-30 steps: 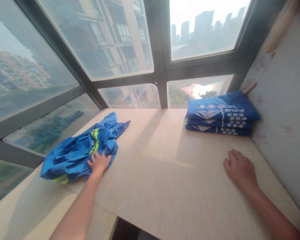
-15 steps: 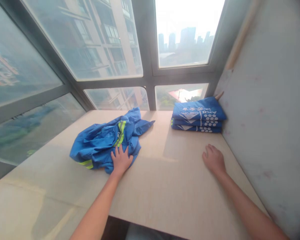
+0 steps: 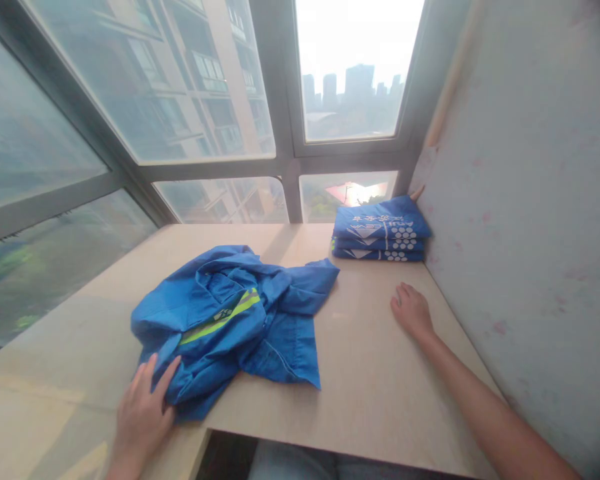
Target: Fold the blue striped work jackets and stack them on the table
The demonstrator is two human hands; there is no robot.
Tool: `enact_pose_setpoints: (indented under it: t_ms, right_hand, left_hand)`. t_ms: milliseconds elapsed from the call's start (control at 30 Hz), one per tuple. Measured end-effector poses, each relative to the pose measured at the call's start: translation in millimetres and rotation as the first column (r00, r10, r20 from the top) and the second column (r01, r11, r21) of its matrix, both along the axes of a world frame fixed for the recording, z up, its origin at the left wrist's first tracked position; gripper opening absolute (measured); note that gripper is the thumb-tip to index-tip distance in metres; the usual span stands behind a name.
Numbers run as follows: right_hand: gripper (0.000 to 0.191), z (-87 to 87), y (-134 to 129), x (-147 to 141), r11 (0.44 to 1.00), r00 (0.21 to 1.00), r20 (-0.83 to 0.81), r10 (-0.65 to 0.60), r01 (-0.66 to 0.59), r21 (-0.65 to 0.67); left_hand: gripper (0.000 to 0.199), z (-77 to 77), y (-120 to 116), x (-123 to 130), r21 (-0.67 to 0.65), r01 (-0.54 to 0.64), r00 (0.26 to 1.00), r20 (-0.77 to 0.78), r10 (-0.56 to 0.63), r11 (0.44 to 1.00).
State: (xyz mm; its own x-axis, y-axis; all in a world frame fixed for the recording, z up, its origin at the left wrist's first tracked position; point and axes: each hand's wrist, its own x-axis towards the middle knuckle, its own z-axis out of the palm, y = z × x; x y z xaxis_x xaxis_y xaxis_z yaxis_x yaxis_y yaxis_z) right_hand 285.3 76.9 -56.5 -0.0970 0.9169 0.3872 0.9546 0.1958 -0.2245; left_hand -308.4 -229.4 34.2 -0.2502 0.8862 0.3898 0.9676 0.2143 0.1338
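A crumpled blue work jacket with yellow-green reflective strips lies spread on the wooden tabletop, left of the middle. My left hand is at its near left edge, fingers apart and touching the cloth, with no fold visibly gripped. Over on the right, my right hand rests on the bare wood, fingers loosely bent and nothing in them. Beyond that hand sits a neat stack of folded blue garments with white print on top.
A pale wall bounds the table on the right. Grey-framed windows stand along the back and left. The table's near edge has a dark cutout, with the person's legs below.
The jacket has moved nearer and spread out, its lower flap now reaching right. My left hand has shifted toward me and left. My right hand stays on the table; the view has turned slightly.
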Motion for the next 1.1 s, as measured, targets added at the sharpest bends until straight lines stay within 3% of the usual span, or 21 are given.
enact_pose_setpoints:
  t_ms: [100, 167, 333, 467, 633, 800, 933, 1100]
  right_hand:
    - [0.047, -3.1, 1, 1, 1.0, 1.0, 0.005, 0.005, -0.005, 0.02]
    - [0.047, -5.3, 2, 2, 0.999, 1.0, 0.014, 0.003, -0.003, 0.032]
    - [0.047, -10.3, 4, 3, 0.999, 0.999, 0.042, -0.01, 0.008, 0.048]
    - [0.047, -8.2, 2, 2, 0.999, 0.999, 0.04, -0.019, 0.017, 0.041]
    - [0.045, 13.5, 0, 1, 0.995, 0.995, -0.093, -0.042, 0.033, -0.09]
    - [0.041, 48.9, -11, -20, 0.977, 0.985, -0.168, 0.048, -0.081, -0.199]
    - [0.041, 67.2, -37, -62, 0.95, 0.962, -0.19, 0.195, -0.234, -0.209]
    - [0.037, 68.8, -91, -104, 0.922, 0.953, -0.167, 0.253, -0.29, -0.255]
  left_hand:
    - [0.059, 5.5, 1, -21, 0.171, -0.22, 0.968, 0.159, 0.194, 0.96]
    - [0.052, 5.5, 15, -16, 0.185, -0.243, 0.962, 0.173, 0.212, 0.952]
    - [0.052, -13.1, 62, 38, -0.066, -0.129, 0.991, -0.05, 0.126, 0.989]
    - [0.05, -23.9, 78, 72, -0.107, -0.078, 0.991, -0.121, 0.065, 0.991]
    - [0.042, -25.3, 75, 97, -0.08, 0.074, 0.997, -0.026, -0.077, 0.994]
    - [0.042, -29.1, 64, 122, -0.076, 0.241, 0.967, 0.101, -0.233, 0.968]
    - [0.043, -27.8, 60, 136, -0.087, 0.357, 0.924, 0.182, -0.337, 0.93]
    - [0.042, -21.4, 64, 144, -0.045, 0.386, 0.903, 0.221, -0.367, 0.922]
